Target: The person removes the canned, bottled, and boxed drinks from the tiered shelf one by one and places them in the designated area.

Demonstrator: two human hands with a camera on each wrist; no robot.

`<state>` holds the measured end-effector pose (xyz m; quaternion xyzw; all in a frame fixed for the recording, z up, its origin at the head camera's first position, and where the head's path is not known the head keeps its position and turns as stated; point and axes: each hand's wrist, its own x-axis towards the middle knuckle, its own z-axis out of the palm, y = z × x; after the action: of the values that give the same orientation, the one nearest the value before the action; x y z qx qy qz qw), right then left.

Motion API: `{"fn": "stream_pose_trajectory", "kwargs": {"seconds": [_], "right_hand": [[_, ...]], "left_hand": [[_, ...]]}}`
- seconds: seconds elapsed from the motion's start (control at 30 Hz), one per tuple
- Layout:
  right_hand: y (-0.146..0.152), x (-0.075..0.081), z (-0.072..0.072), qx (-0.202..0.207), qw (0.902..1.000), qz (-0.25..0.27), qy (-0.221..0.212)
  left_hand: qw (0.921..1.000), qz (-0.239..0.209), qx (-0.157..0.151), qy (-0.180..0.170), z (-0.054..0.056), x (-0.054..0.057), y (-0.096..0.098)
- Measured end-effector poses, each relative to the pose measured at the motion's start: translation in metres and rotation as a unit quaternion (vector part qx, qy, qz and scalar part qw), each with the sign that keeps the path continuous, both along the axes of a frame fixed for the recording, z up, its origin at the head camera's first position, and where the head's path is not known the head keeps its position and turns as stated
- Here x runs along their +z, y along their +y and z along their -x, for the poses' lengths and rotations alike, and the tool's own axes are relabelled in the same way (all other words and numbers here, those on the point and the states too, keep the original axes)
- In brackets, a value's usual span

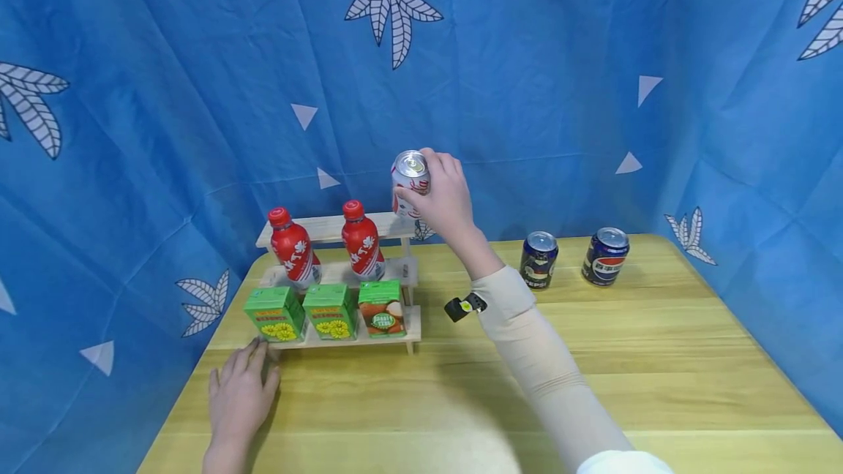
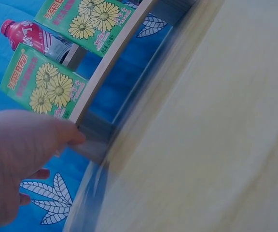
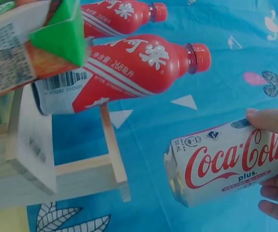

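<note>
My right hand grips a white Coca-Cola Plus can, thumb on one side and fingers on the other. It is held upright above the right end of the top tier of a small stepped wooden shelf. Down at the shelf's front left corner, my left hand has its fingertips right at the lowest board, fingers loosely extended. Two red bottles stand on the middle tier. Along the bottom tier are two green drink cartons with yellow flowers and one carton with a red fruit picture.
Two dark blue Pepsi cans, one nearer the shelf and one farther right, stand on the wooden table. A blue patterned curtain surrounds the table at the back and sides.
</note>
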<state>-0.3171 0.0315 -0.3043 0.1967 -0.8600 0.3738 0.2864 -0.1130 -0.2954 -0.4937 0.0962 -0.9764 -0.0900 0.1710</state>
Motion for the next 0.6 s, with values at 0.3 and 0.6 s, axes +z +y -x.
{"fn": "stream_pose_trajectory", "kwargs": {"seconds": [0.3,0.6], "right_hand": [[0.019,-0.023,-0.007,-0.036,0.9993,0.008,-0.004],[0.032,-0.049,-0.012,-0.064,0.9973,0.004,-0.034]], "left_hand": [[0.9999,0.004,0.005,0.008,0.002,-0.001,0.000],[0.9999,-0.009,-0.001,0.013,0.002,0.000,0.001]]}}
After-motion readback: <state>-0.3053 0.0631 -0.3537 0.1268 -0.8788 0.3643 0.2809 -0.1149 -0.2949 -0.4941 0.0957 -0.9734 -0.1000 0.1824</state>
